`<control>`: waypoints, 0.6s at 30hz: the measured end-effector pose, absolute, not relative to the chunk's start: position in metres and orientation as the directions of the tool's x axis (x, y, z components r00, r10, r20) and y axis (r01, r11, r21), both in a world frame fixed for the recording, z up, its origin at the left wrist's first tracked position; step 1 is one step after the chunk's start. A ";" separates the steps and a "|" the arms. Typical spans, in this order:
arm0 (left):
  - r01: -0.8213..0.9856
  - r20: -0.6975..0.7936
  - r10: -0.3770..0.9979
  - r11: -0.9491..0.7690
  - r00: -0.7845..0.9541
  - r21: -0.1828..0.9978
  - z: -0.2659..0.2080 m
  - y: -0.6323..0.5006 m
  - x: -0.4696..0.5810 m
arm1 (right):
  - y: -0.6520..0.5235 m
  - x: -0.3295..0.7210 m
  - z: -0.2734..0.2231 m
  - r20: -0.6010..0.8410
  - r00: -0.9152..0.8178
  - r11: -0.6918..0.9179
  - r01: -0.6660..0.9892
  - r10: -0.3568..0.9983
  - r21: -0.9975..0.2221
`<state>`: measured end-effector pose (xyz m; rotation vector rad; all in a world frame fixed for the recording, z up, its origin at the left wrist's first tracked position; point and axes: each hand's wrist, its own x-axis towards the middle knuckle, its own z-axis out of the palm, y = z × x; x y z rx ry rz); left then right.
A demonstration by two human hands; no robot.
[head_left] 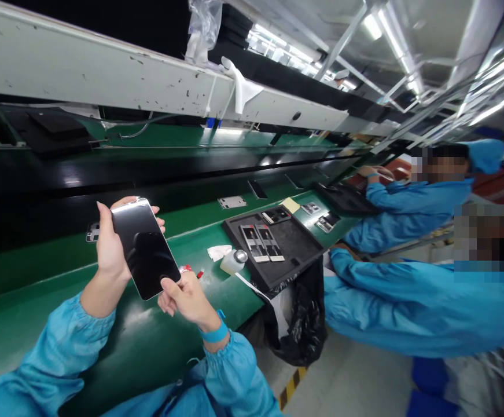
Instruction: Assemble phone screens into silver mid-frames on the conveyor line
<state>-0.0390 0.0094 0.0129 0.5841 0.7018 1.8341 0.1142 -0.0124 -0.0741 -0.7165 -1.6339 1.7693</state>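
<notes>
A smartphone point(145, 249) with a dark, glossy screen is tilted above the green bench, its screen toward me. Along its upper left side, my left hand point(111, 240) grips it, with fingertips showing past the far edge. My right hand point(186, 295) pinches the lower right corner, thumb on the front and the other fingers partly hidden behind. A blue band circles my right wrist. Just right of that hand lie small red pieces point(200, 274) on the bench. A bottle with a metal cap point(234, 262) and a crumpled white cloth point(219, 252) are farther right.
A black tray point(297, 263) holds several phone parts at the bench edge, with a black plastic bag point(306, 313) hanging below. Phone parts lie on the dark conveyor belt point(199, 202) behind. At right, two people in blue sleeves point(386, 289) sit along the bench.
</notes>
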 end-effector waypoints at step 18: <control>-0.559 0.233 0.873 -0.459 -0.428 0.691 0.025 -0.014 -0.035 | -0.024 0.114 -0.050 0.074 -0.795 -0.049 -0.129 0.602 -0.990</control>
